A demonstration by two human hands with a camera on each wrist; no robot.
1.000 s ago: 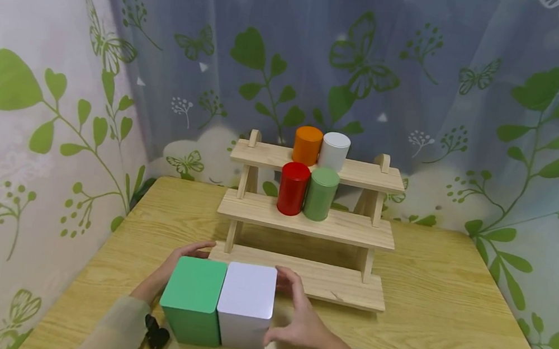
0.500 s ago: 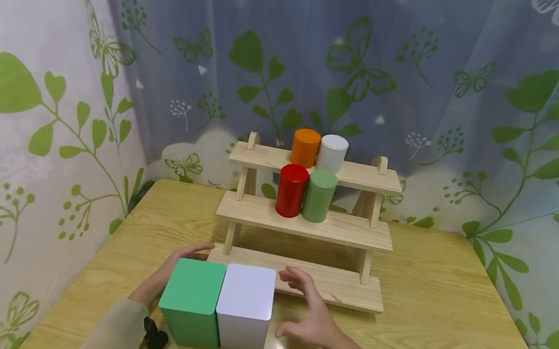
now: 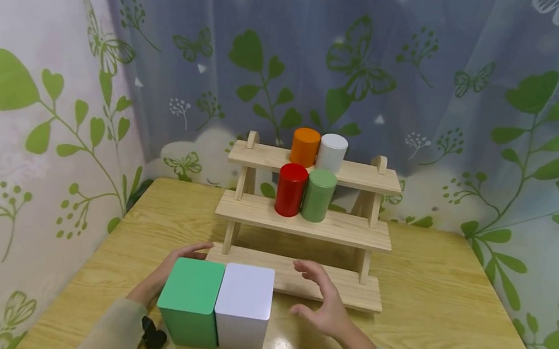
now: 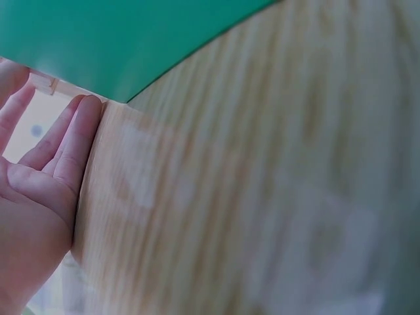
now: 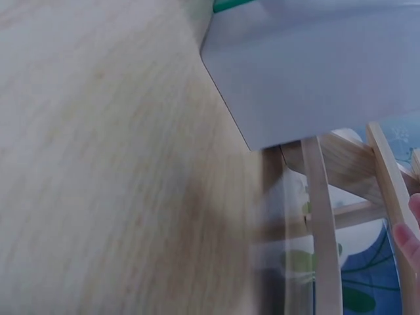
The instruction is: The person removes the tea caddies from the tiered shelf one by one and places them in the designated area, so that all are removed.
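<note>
A green box [image 3: 191, 287] and a white box [image 3: 245, 293], both with rounded corners, stand side by side on the table at the front of a wooden stepped shelf. My left hand [image 3: 163, 273] lies along the green box's left side, its fingers reaching behind the box toward the bottom step. In the left wrist view that hand [image 4: 49, 187] has nearly straight fingers and rests its edge by the tabletop. To the right of the white box, my right hand [image 3: 329, 308] hovers apart from it, thumb and fingers spread with nothing between them.
The three-step wooden shelf [image 3: 364, 238] stands behind the boxes. On its top step are orange [image 3: 304, 147] and white [image 3: 332, 152] cans; red [image 3: 290, 189] and light green [image 3: 318, 195] cans stand on the middle step. Curtains [image 3: 289, 24] hang behind and left.
My right hand has drawn away from the white box toward the right, its fingers parted. The left hand and both boxes stay in place.
</note>
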